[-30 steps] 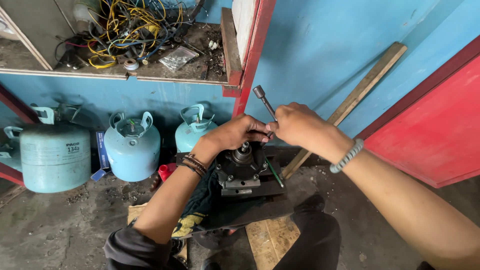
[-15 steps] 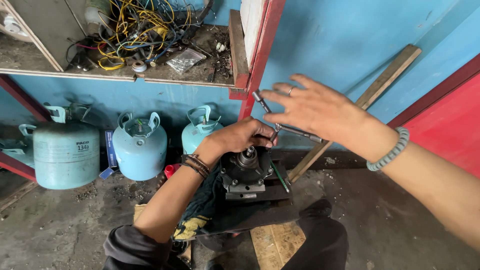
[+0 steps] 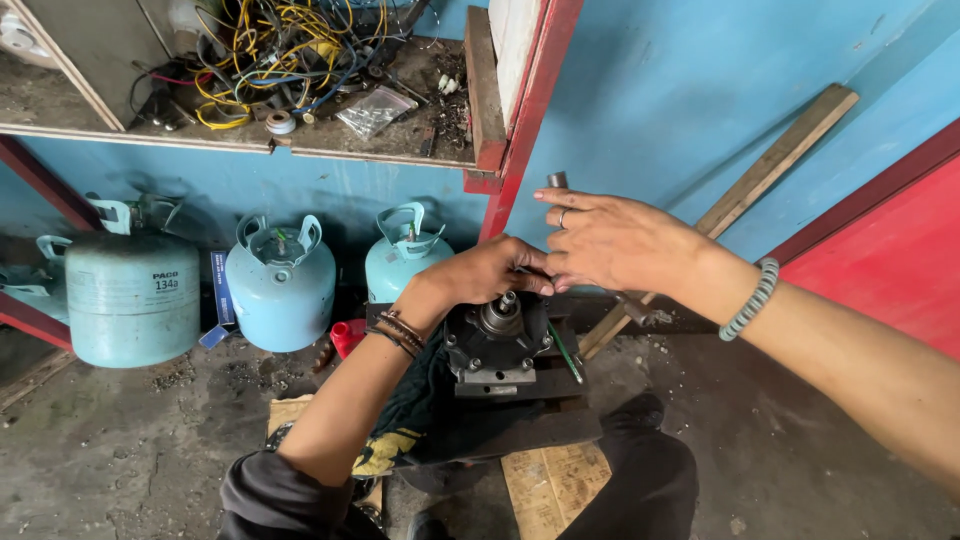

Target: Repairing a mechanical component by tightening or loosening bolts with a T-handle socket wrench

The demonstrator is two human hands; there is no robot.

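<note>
Repair workshop, pale blue gas cylinders, tangled wires on shelf, grimy concrete floor

Left hand curled, palm down, at centre, forearm reaching from near left, right hand just beside it, fingers extended leftward, right forearm stretching from near right

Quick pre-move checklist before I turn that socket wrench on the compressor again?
1. Left hand steadying the compressor: ok, it rests on the top edge.
2. Right hand grip on the socket wrench: not ok, fingers spread open over it.
3. Wrench seated on the centre shaft: cannot tell, hands hide the lower end.
4. Compressor supported: ok, it sits on the dark cloth.
5. Gas cylinders apart from the hands: ok.
</note>
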